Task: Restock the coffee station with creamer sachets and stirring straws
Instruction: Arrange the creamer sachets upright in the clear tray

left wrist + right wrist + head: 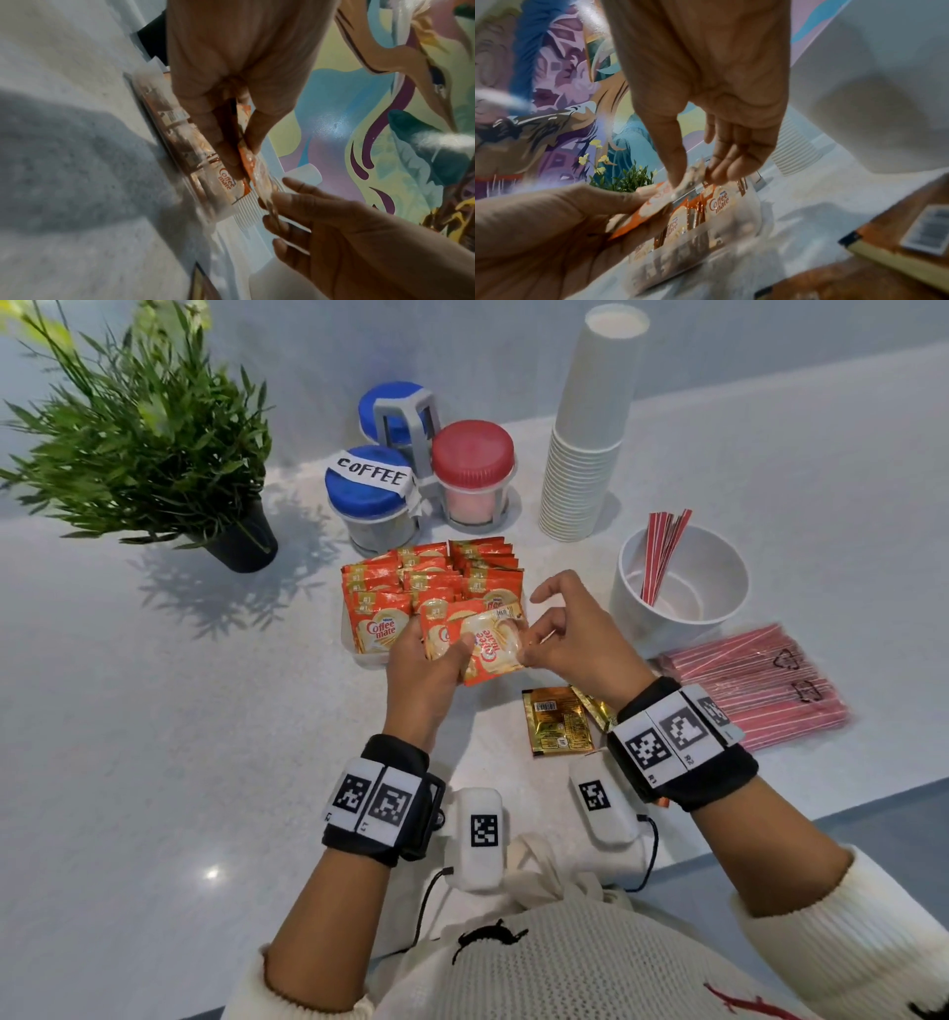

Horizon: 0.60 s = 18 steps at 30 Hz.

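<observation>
A small bundle of orange Coffee-mate creamer sachets, seemingly in clear wrap, is up over the front of the clear tray. My left hand grips the bundle from the left. My right hand pinches its clear right edge between thumb and fingers. The tray holds several upright sachets. A white bowl to the right holds a few red stirring straws. A sealed pack of straws lies beside it.
Loose gold sachets lie under my right wrist. Behind the tray stand a COFFEE-labelled blue-lid jar, another blue-lid jar and a red-lid jar. A tall paper cup stack is back right, a potted plant back left.
</observation>
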Each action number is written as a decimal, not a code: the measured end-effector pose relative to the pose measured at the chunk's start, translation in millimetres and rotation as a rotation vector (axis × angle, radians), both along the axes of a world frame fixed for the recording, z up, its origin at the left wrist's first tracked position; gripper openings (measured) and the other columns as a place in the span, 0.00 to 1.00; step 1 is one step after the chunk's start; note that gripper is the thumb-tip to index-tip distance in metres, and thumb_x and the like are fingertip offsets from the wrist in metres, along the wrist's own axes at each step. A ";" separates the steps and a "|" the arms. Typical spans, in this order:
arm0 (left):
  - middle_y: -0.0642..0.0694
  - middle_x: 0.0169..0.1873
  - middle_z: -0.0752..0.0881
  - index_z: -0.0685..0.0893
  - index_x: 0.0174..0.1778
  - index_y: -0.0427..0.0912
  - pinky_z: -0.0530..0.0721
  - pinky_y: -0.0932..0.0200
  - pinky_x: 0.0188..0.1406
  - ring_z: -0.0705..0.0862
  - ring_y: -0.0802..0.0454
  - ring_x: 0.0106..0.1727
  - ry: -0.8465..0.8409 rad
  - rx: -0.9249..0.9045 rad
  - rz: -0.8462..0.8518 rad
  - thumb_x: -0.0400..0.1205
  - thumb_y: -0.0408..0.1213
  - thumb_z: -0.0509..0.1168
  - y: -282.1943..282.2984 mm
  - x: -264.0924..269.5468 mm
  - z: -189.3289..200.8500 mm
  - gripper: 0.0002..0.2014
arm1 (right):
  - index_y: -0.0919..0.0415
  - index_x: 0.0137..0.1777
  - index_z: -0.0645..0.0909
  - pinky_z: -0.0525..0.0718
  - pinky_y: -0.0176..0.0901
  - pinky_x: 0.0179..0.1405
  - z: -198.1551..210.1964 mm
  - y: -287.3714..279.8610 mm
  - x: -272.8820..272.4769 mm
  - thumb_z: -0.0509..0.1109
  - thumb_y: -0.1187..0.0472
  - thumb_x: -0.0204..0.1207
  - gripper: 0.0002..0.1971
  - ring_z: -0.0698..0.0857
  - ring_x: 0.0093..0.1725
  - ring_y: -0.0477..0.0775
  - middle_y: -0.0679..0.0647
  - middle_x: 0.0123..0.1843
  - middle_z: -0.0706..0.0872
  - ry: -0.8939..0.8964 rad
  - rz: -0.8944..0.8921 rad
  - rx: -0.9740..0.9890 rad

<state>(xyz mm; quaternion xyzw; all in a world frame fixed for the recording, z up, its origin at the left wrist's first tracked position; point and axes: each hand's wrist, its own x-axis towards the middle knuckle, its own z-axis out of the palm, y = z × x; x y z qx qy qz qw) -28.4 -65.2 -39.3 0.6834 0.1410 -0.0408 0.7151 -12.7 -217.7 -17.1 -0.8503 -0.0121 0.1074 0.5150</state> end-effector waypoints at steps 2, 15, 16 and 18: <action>0.42 0.59 0.86 0.78 0.66 0.42 0.85 0.43 0.59 0.86 0.46 0.58 -0.011 0.080 -0.046 0.79 0.30 0.67 2.1 1.3 -0.1 0.18 | 0.55 0.68 0.64 0.78 0.30 0.34 4.3 0.1 1.4 0.76 0.70 0.66 0.34 0.79 0.33 0.42 0.47 0.41 0.79 -0.019 0.053 -0.041; 0.40 0.63 0.83 0.74 0.70 0.41 0.86 0.48 0.56 0.84 0.43 0.62 -0.003 0.028 -0.003 0.88 0.36 0.51 -1.2 2.2 -0.2 0.16 | 0.65 0.37 0.79 0.87 0.45 0.37 0.0 0.0 7.1 0.70 0.67 0.75 0.06 0.85 0.30 0.54 0.61 0.34 0.86 0.001 -0.210 0.133; 0.39 0.63 0.83 0.73 0.70 0.41 0.87 0.50 0.54 0.84 0.43 0.62 -0.003 0.018 -0.013 0.88 0.37 0.51 -3.6 2.1 -0.2 0.16 | 0.64 0.35 0.78 0.87 0.48 0.39 -0.7 1.4 6.3 0.70 0.66 0.75 0.08 0.86 0.31 0.56 0.63 0.35 0.86 0.023 -0.225 0.164; 0.40 0.64 0.82 0.73 0.70 0.42 0.85 0.47 0.57 0.83 0.42 0.63 -0.024 0.015 -0.052 0.87 0.41 0.54 -9.8 1.5 0.4 0.17 | 0.68 0.34 0.81 0.85 0.41 0.40 -3.0 6.6 3.9 0.71 0.63 0.75 0.10 0.84 0.29 0.51 0.60 0.33 0.85 0.004 -0.203 0.090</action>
